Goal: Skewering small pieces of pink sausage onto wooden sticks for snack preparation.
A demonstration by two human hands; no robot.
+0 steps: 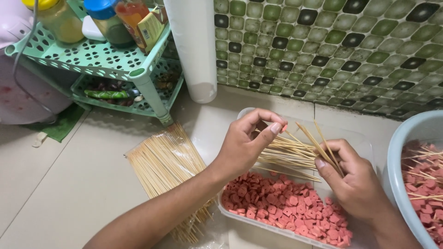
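Clear tub: a see-through plastic tub (369, 147) sits on the floor right in front, with a heap of little pink sausage bits (286, 205) along the near side and a loose bunch of bamboo sticks (286, 154) lying across the far side.
Left hand: the left hand (244, 143) hovers over the tub, thumb and forefinger pinched shut on a tiny pink piece (283, 128), other fingers loosely curled.
Right hand: the right hand (353, 177) is closed around a few skewers (323, 143), which poke up and away from the fist, tips fanned out, thumb pressing on them.
Blue bowl: a pale blue bowl (401, 152) at the right edge, just beside the tub, holds sticks already loaded with pink pieces.
Spare sticks: a big packet of bamboo sticks (168, 170) lies on the floor left of the tub, partly under the left forearm.
Behind: a green plastic rack (110, 60) with jars on top and a chilli on the lower shelf, plus a white roll (194, 46) standing against the green tiled wall (332, 46).
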